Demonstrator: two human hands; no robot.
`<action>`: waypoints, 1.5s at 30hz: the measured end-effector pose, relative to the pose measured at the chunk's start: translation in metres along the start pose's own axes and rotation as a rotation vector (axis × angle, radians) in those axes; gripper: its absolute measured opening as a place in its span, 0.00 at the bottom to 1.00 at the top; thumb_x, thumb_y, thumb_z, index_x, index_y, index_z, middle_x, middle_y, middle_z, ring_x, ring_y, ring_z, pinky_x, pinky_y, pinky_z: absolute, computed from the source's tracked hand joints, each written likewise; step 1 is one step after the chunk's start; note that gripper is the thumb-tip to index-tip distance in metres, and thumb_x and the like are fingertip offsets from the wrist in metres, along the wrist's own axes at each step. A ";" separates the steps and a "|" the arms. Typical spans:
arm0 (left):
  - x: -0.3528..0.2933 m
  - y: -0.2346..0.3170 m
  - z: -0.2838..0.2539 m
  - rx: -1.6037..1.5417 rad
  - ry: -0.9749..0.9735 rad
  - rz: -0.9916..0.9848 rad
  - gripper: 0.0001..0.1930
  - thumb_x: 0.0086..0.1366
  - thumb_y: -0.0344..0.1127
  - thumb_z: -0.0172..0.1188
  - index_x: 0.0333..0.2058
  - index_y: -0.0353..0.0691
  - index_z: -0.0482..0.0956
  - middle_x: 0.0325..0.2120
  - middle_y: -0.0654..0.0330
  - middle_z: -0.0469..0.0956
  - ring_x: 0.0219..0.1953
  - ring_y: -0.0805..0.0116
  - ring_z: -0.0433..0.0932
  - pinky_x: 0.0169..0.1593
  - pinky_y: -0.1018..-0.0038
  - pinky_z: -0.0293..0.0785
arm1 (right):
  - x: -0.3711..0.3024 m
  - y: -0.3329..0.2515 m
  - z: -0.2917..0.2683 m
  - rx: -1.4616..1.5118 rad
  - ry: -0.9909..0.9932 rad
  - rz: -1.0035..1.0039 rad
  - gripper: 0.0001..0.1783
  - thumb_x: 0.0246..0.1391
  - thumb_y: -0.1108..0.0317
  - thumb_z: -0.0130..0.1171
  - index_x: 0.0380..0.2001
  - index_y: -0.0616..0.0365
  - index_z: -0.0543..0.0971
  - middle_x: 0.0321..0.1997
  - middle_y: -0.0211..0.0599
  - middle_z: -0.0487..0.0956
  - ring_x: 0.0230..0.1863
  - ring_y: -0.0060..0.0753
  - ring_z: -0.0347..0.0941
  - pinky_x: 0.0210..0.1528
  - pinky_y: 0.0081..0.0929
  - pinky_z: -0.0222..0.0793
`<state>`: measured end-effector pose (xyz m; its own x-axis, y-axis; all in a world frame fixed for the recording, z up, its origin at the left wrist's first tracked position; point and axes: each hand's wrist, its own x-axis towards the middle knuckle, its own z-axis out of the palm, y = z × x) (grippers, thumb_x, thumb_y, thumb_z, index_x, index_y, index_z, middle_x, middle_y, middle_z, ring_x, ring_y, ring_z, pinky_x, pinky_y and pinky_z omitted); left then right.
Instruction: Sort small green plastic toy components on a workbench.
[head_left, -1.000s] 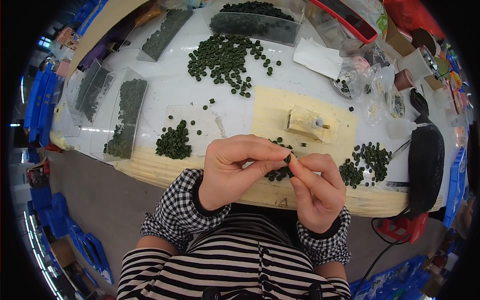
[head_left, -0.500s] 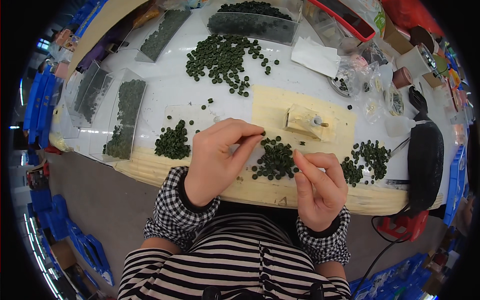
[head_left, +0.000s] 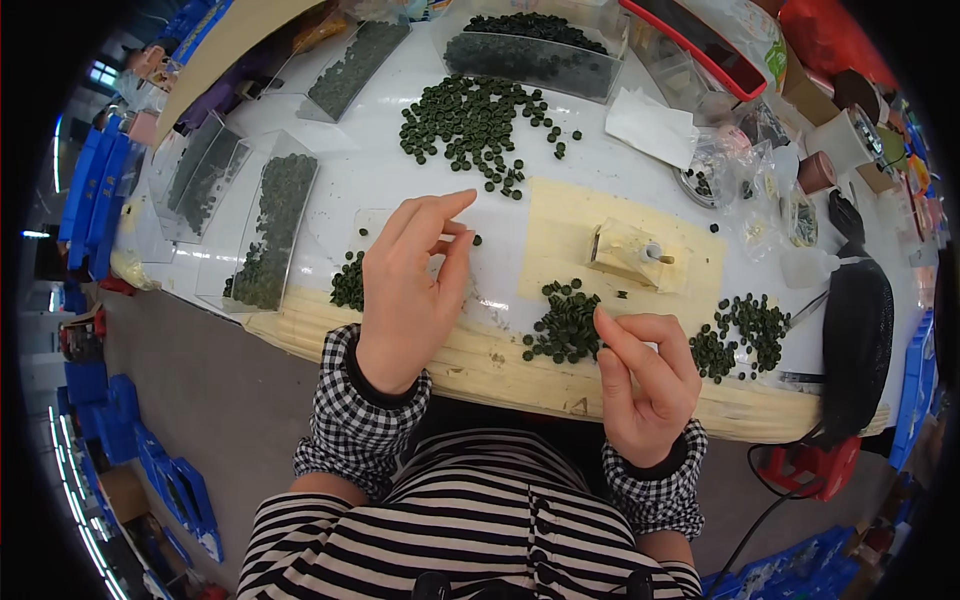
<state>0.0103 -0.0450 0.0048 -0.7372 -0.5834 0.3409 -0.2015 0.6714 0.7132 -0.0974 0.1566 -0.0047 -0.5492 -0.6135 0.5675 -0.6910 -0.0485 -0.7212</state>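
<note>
Leftward went my left hand (head_left: 405, 290), fingers apart (right hand (head_left: 650, 390): can't tell); likely releasing; next calls for pinching a green disc (head_left: 529, 355).

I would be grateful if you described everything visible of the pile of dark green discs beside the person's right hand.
The pile of dark green discs is a loose heap of small, round, matte pieces, perhaps rubber or plastic. Many overlap or tilt; a few lie apart at its margin. It rests near the front edge of the table, closer to the person than the pale yellow block and left of it. The right hand is at the pile's right; whether it touches any piece cannot be told.
</note>
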 end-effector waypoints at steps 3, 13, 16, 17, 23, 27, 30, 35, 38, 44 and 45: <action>-0.002 0.003 -0.021 0.127 -0.158 -0.115 0.20 0.59 0.20 0.64 0.51 0.34 0.76 0.42 0.52 0.78 0.37 0.68 0.80 0.40 0.75 0.81 | -0.001 0.000 0.000 0.003 -0.001 -0.002 0.18 0.46 0.82 0.67 0.44 0.64 0.85 0.36 0.39 0.80 0.34 0.35 0.75 0.36 0.26 0.72; 0.038 -0.001 -0.074 0.369 -0.479 0.017 0.23 0.55 0.22 0.68 0.49 0.36 0.75 0.43 0.54 0.76 0.39 0.62 0.79 0.41 0.72 0.83 | -0.001 -0.002 0.001 0.019 -0.020 -0.016 0.18 0.45 0.81 0.68 0.44 0.63 0.85 0.36 0.39 0.80 0.34 0.35 0.76 0.35 0.26 0.72; 0.055 -0.004 -0.069 0.279 -0.574 0.010 0.26 0.54 0.27 0.72 0.51 0.37 0.74 0.40 0.52 0.74 0.38 0.61 0.78 0.39 0.72 0.82 | -0.002 -0.001 0.002 0.026 -0.019 -0.016 0.18 0.45 0.81 0.68 0.44 0.63 0.85 0.36 0.39 0.81 0.34 0.35 0.76 0.35 0.26 0.71; 0.059 -0.006 -0.063 0.293 -0.596 0.022 0.26 0.53 0.28 0.73 0.51 0.37 0.74 0.40 0.52 0.74 0.37 0.62 0.78 0.38 0.72 0.82 | -0.002 -0.001 0.002 0.023 -0.020 -0.014 0.19 0.45 0.81 0.68 0.44 0.63 0.85 0.36 0.39 0.81 0.34 0.35 0.76 0.35 0.26 0.71; 0.078 -0.015 -0.037 0.287 -0.713 0.143 0.21 0.52 0.30 0.74 0.44 0.35 0.76 0.36 0.55 0.75 0.34 0.66 0.77 0.36 0.73 0.78 | -0.001 0.000 0.002 0.013 -0.039 -0.009 0.19 0.45 0.81 0.67 0.44 0.63 0.85 0.36 0.39 0.80 0.35 0.36 0.75 0.35 0.27 0.71; 0.101 -0.020 -0.023 0.167 -0.754 0.104 0.13 0.53 0.27 0.72 0.35 0.32 0.78 0.30 0.57 0.78 0.31 0.68 0.78 0.36 0.73 0.77 | 0.000 -0.001 0.002 0.003 -0.050 -0.005 0.19 0.45 0.82 0.67 0.44 0.62 0.85 0.36 0.39 0.80 0.35 0.36 0.75 0.36 0.27 0.71; 0.113 -0.022 -0.018 0.144 -0.720 0.102 0.08 0.54 0.25 0.69 0.32 0.30 0.79 0.28 0.57 0.80 0.31 0.69 0.79 0.36 0.74 0.77 | -0.001 -0.002 0.003 0.000 -0.057 0.012 0.19 0.45 0.82 0.67 0.44 0.62 0.85 0.36 0.39 0.80 0.35 0.35 0.75 0.36 0.27 0.71; 0.118 -0.040 -0.014 0.235 -0.429 0.200 0.08 0.57 0.24 0.67 0.36 0.31 0.80 0.29 0.54 0.80 0.33 0.66 0.80 0.38 0.73 0.77 | -0.001 -0.002 0.004 -0.002 -0.053 -0.002 0.19 0.45 0.82 0.67 0.44 0.62 0.85 0.36 0.39 0.80 0.34 0.36 0.75 0.35 0.27 0.71; 0.107 -0.030 -0.025 0.221 -0.393 0.188 0.09 0.57 0.25 0.67 0.36 0.31 0.79 0.32 0.53 0.79 0.32 0.64 0.79 0.37 0.71 0.77 | -0.001 -0.002 0.003 -0.007 -0.051 -0.005 0.19 0.45 0.82 0.68 0.44 0.62 0.85 0.36 0.38 0.80 0.34 0.36 0.75 0.35 0.27 0.71; 0.074 -0.024 -0.040 0.315 -0.473 0.195 0.10 0.54 0.25 0.68 0.35 0.33 0.78 0.29 0.54 0.77 0.31 0.62 0.78 0.36 0.70 0.77 | -0.001 -0.001 0.004 -0.014 -0.077 -0.038 0.19 0.44 0.82 0.68 0.43 0.62 0.85 0.36 0.38 0.80 0.34 0.36 0.75 0.35 0.27 0.71; 0.077 -0.028 -0.042 0.326 -0.521 0.165 0.11 0.54 0.24 0.68 0.36 0.32 0.79 0.32 0.53 0.78 0.32 0.62 0.78 0.37 0.71 0.77 | -0.001 -0.001 0.004 -0.015 -0.075 -0.034 0.19 0.44 0.82 0.68 0.43 0.61 0.85 0.36 0.38 0.80 0.34 0.36 0.75 0.35 0.27 0.71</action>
<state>-0.0138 -0.1275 0.0370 -0.9758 -0.2169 0.0287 -0.1844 0.8859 0.4255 -0.0940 0.1538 -0.0062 -0.4888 -0.6694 0.5594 -0.7161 -0.0585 -0.6956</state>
